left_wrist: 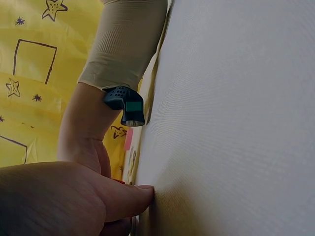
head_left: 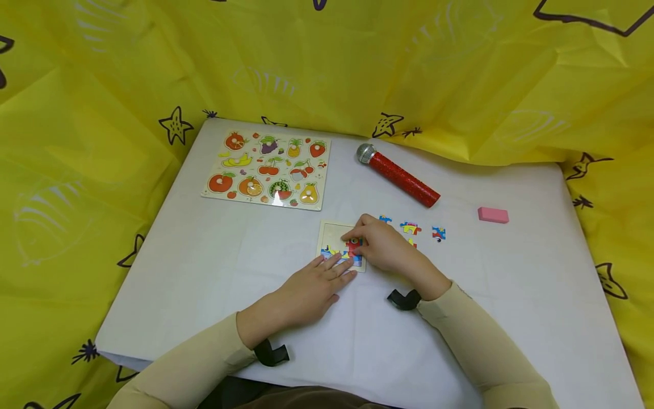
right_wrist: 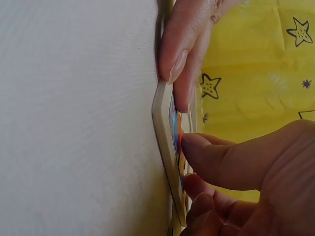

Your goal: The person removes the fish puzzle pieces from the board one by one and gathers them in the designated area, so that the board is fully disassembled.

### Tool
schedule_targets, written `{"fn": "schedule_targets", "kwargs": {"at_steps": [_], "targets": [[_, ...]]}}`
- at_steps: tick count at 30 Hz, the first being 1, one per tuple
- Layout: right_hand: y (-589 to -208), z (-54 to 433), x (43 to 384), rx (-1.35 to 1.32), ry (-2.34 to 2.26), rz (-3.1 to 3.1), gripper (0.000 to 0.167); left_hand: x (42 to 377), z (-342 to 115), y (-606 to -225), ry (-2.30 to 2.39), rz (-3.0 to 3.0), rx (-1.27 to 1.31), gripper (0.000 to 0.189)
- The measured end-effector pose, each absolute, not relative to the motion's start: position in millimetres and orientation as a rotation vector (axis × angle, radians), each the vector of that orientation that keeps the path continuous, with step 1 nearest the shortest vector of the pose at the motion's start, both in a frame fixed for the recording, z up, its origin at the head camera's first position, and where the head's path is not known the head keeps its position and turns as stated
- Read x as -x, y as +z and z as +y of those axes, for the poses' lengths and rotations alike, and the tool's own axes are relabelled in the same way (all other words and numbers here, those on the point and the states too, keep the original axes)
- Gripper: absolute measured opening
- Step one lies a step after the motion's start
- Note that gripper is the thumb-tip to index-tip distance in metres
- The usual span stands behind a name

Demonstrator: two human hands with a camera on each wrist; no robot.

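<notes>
A small square wooden puzzle board point(head_left: 333, 232) lies on the table, its lower part filled with colourful pieces and its upper part bare wood. My left hand point(head_left: 313, 288) rests on the board's near edge with fingers extended. At the board's right side my right hand point(head_left: 386, 245) has thumb and curled fingers at a red puzzle piece point(head_left: 353, 245), pinching it against the board. The right wrist view shows the thumb point(right_wrist: 211, 160) on the pieces, level with the board's surface. Loose puzzle pieces point(head_left: 410, 228) lie just beyond the right hand, one partly hidden by it.
A fruit peg puzzle point(head_left: 265, 170) lies at the back left of the white table point(head_left: 214, 255). A red glittery microphone point(head_left: 403, 179) lies at the back, and a pink block point(head_left: 493, 215) sits to the right. Yellow patterned cloth point(head_left: 327, 68) surrounds the table.
</notes>
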State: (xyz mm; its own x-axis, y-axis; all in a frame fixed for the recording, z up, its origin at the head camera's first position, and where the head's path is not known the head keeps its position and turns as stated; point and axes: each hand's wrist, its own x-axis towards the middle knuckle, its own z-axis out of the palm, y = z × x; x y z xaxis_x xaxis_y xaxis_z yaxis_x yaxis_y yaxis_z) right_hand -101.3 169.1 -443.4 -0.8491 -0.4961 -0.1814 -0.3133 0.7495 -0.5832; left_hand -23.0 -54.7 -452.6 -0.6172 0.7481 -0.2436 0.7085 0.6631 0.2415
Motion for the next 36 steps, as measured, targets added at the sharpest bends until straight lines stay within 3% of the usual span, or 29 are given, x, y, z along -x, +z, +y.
{"fn": "schedule_targets", "kwargs": {"at_steps": [13, 36], "targets": [[-444.6, 166.5, 103.3, 0.575, -0.779, 2.633, 0.021, 23.4, -54.6, -451.3, 0.171, 2.561, -1.158, 0.059], [-446.7, 166.8, 101.5, 0.625, -0.83, 2.661, 0.017, 23.1, -54.5, -451.3, 0.172, 2.553, -1.155, 0.059]]}}
